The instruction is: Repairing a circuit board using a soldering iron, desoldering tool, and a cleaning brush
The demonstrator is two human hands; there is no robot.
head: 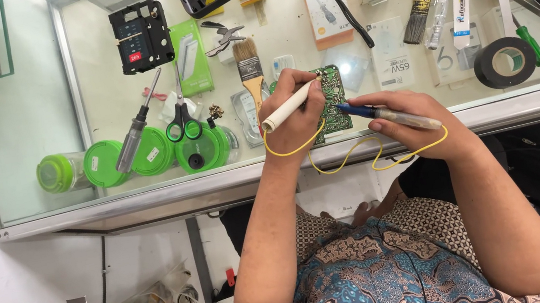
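Seen from the head camera, the left hand (296, 102) has its fingers curled tight around a cream cylindrical tool handle (288, 107), whose far end meets a small green circuit board (333, 94) lying on the glass counter top (42, 118). Just right of it, the right hand (409, 121) pinches a pen-shaped probe with a blue tip (382, 115), fingers closed along its barrel, the tip touching the board's near right edge. A thin yellow wire (345, 159) loops under both hands, at the counter's near edge. Left of the board lie green-handled scissors (183, 119), a grey screwdriver (136, 129) and a wooden paintbrush (248, 66); a black tape roll (504, 62) sits to the right
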